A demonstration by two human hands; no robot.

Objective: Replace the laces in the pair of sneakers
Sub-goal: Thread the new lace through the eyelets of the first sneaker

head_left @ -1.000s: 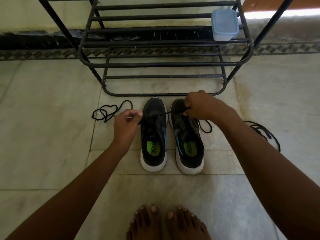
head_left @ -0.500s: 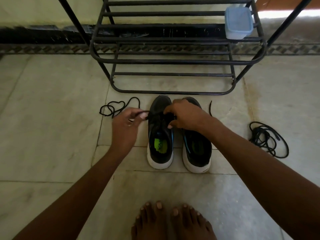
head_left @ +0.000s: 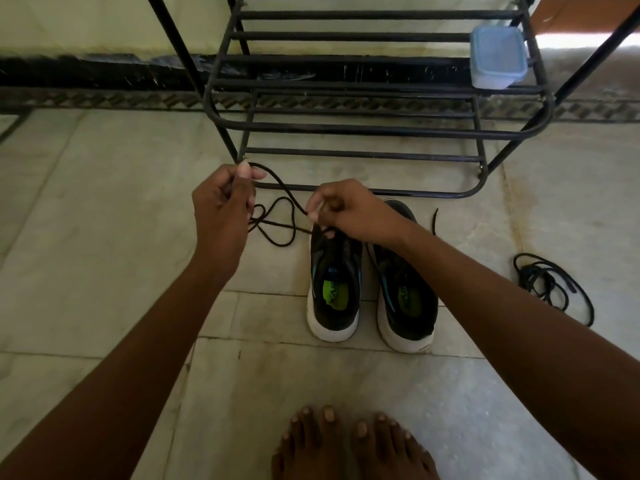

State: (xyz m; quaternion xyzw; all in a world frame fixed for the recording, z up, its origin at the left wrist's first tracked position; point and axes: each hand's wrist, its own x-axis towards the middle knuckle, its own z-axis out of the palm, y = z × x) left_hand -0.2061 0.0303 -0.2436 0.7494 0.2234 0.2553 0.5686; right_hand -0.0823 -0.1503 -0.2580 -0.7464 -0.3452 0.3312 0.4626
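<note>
Two black sneakers with white soles stand side by side on the floor, toes toward the rack: the left sneaker [head_left: 333, 289] and the right sneaker [head_left: 405, 299]. A black lace [head_left: 277, 188] runs from the left sneaker's front up to my left hand [head_left: 221, 209], which pinches it raised above the floor. More of this lace loops on the tiles behind that hand. My right hand [head_left: 346, 211] pinches the lace over the left sneaker's toe end. A short lace end [head_left: 434, 220] shows beside the right sneaker.
A black metal shoe rack [head_left: 363, 129] stands just beyond the sneakers, with a blue-lidded plastic box [head_left: 497, 57] on a shelf. A second black lace bundle [head_left: 550, 285] lies on the tiles at the right. My bare feet [head_left: 349, 445] are at the bottom.
My left hand has risen and drawn the lace up and away to the left. My right hand shifted from the right sneaker to the left sneaker's front.
</note>
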